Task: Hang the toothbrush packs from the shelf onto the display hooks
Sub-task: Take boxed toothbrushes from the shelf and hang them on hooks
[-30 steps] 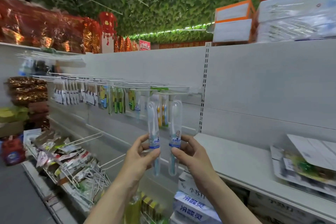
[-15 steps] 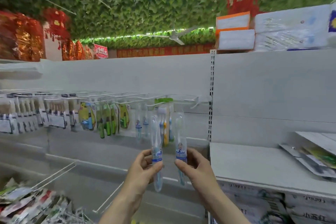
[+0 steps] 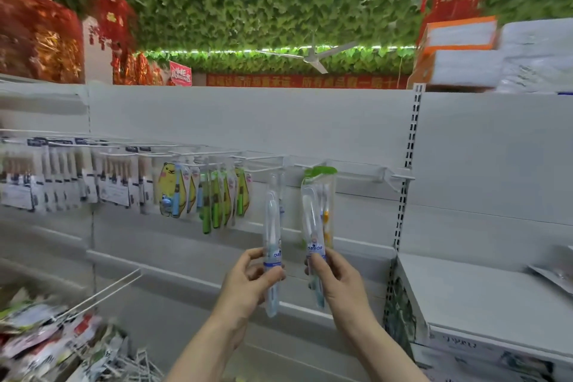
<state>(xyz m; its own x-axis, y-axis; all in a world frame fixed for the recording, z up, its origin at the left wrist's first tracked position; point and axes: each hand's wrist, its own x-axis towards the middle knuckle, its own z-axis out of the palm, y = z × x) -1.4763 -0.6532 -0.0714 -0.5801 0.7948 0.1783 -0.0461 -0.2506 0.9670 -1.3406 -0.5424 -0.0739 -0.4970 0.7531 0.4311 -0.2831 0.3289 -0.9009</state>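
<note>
Here, both hands are raised in front of the white metal back panel [image 3: 248, 121], each holding one pack upright. The left hand [image 3: 251, 282] pinches a slim clear plastic toothbrush pack with a blue-and-white label [image 3: 272, 226] between thumb and curled fingers, gripping it at the label, below its middle. The pack's top reaches up to the row of white wire display hooks [image 3: 263, 168] that stick out from the rail across the panel. The blur makes it hard to tell whether it touches a hook, though it seems just below one. The right hand [image 3: 338, 282] grips a second clear toothbrush pack of the same kind [image 3: 312, 226], thumb on its label. This pack leans a little to the left, and its top lies in front of a hanging pack with a green leaf-shaped top [image 3: 324, 177] near the rail's right end. The two held packs are near each other but apart.

Further left along the rail hang green-handled toothbrush packs [image 3: 210, 205], yellow bear-shaped card packs [image 3: 169, 189] and a row of white-carded packs [image 3: 62, 177]. A flat white metal shelf [image 3: 465, 295] juts out at the panel's right edge, just beside the right hand. At the lower left corner sits a wire bin of loose packets [image 3: 46, 335].
</note>
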